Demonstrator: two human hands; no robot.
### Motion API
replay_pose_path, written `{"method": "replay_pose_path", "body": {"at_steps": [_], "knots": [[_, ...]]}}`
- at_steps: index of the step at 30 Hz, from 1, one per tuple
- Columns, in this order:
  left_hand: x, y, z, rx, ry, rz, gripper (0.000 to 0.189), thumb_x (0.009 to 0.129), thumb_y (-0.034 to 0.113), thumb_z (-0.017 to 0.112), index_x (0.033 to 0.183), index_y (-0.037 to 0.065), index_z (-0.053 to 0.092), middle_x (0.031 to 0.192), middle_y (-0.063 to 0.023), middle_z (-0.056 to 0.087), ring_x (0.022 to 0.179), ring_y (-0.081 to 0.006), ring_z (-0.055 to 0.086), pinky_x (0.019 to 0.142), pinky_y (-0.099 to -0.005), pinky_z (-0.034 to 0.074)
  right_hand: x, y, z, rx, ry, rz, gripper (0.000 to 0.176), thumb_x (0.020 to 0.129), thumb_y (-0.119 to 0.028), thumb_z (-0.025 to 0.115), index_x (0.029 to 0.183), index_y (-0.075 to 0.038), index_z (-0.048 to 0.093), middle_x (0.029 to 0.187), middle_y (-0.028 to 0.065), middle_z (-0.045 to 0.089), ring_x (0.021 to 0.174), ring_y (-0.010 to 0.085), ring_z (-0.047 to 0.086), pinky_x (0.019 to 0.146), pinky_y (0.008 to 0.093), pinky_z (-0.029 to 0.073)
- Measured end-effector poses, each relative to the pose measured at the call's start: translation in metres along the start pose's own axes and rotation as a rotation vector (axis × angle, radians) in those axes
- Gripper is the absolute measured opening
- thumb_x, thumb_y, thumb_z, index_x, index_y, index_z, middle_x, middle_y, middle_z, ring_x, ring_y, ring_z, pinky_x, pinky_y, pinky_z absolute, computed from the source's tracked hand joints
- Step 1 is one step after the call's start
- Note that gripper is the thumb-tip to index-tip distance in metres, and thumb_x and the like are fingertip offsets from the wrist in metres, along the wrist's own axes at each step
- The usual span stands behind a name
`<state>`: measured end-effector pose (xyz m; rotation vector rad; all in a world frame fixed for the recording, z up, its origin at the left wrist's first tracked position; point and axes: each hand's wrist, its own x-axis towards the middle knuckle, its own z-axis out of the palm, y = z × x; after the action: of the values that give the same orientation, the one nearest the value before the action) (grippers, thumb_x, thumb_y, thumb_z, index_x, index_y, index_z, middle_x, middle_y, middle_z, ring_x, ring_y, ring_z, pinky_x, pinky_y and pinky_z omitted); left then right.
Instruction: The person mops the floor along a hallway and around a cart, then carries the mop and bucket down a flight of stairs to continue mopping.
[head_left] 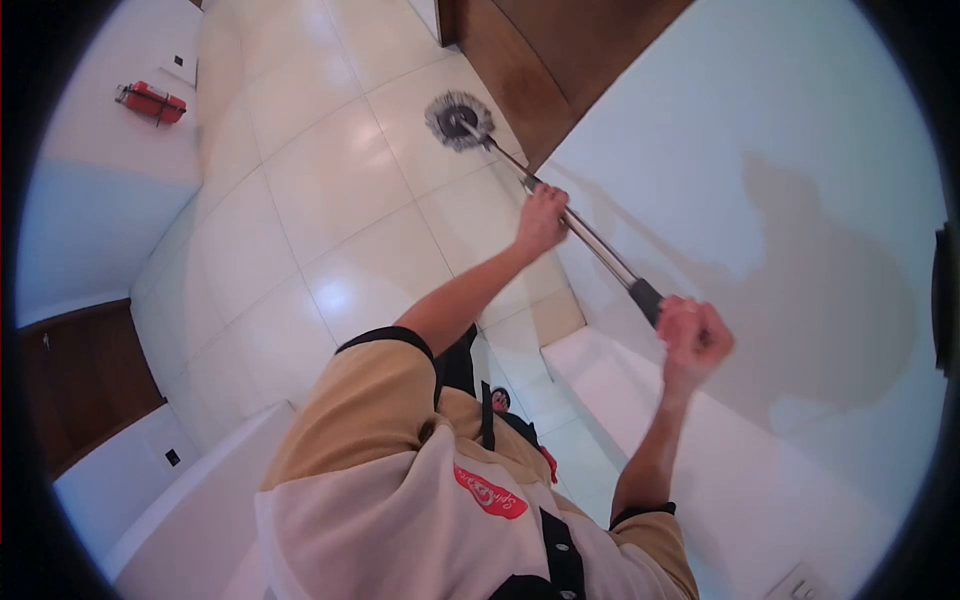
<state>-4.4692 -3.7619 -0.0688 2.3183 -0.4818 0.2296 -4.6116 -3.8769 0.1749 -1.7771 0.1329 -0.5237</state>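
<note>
One long-handled mop [600, 247] slants across the view, its round, grey-fringed mop head [458, 122] at the far end, on pale, glossy floor tiles [340, 160]. Brown wood [505, 65] edges the floor just beside the mop head; whether they touch, I cannot tell. A white wall [690, 150] closes off the right side (a large, soft shadow falls across it), and a low white ledge [640, 395] runs along its foot. Open tiles stretch to the left of the mop head, up to a pale wall on the far side.

The left hand [543, 218] is wrapped around the metal shaft, partway along it, with the mop head well beyond its fingers. The right hand [695, 335], slightly blurred, is closed around the near end, by the dark grip [647, 298]. Both arms are stretched out from short beige sleeves with black cuffs.

At upper left, a red fire extinguisher [154, 103] is fixed to the pale wall, its contents hidden within the cylinder. Lower down on that side stands a dark wooden door [85, 380].
</note>
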Motion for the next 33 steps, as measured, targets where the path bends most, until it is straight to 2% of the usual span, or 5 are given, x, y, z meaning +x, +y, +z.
{"method": "replay_pose_path", "body": {"at_steps": [10, 14, 22, 27, 33], "knots": [[-0.165, 0.121, -0.041, -0.148, -0.07, 0.154, 0.019, 0.058, 0.013, 0.06, 0.073, 0.011, 0.049, 0.073, -0.0041, 0.051, 0.078, -0.023, 0.046, 0.064, -0.0357, 0.037, -0.127, -0.143, -0.08, 0.144, -0.001, -0.209, 0.03, 0.08, -0.007, 0.046, 0.052, -0.007, 0.034, 0.04, 0.003, 0.033, 0.037, 0.0114, 0.036, 0.051, 0.0319, 0.039], [-0.165, 0.073, -0.002, 0.011, -0.295, 0.172, 0.015, 0.062, 0.017, 0.06, 0.072, 0.014, 0.05, 0.075, -0.0005, 0.051, 0.083, -0.0206, 0.047, 0.061, -0.0389, 0.034, -0.169, -0.087, -0.071, 0.222, 0.0, -0.439, 0.03, 0.079, -0.012, 0.05, 0.054, -0.007, 0.035, 0.043, 0.0054, 0.037, 0.039, 0.0146, 0.038, 0.049, 0.032, 0.038], [-0.164, 0.0, 0.141, -0.099, -0.272, -0.161, 0.023, 0.063, 0.018, 0.062, 0.079, 0.01, 0.048, 0.086, -0.0051, 0.05, 0.093, -0.0232, 0.046, 0.068, -0.0439, 0.038, -0.153, 0.079, -0.082, 0.179, 0.268, -0.162, 0.029, 0.081, -0.011, 0.041, 0.053, -0.008, 0.035, 0.038, 0.0024, 0.027, 0.033, 0.0121, 0.027, 0.043, 0.0316, 0.036], [-0.146, 0.022, 0.07, -0.184, -0.202, -0.16, 0.027, 0.061, 0.018, 0.063, 0.079, 0.008, 0.046, 0.083, -0.0064, 0.05, 0.088, -0.0246, 0.047, 0.067, -0.041, 0.04, -0.045, 0.042, -0.105, 0.302, 0.048, -0.19, 0.03, 0.081, -0.016, 0.037, 0.053, -0.011, 0.029, 0.038, 0.0001, 0.022, 0.033, 0.0099, 0.025, 0.042, 0.0285, 0.032], [-0.336, -0.031, -0.068, -0.221, -0.092, -0.347, 0.034, 0.05, 0.009, 0.069, 0.077, 0.006, 0.048, 0.078, -0.0091, 0.05, 0.081, -0.0271, 0.048, 0.066, -0.0371, 0.041, -0.131, 0.035, -0.019, 0.493, 0.05, -0.151, 0.03, 0.08, -0.031, 0.035, 0.058, -0.011, 0.035, 0.046, 0.0018, 0.033, 0.039, 0.0126, 0.031, 0.043, 0.0291, 0.033]]}}
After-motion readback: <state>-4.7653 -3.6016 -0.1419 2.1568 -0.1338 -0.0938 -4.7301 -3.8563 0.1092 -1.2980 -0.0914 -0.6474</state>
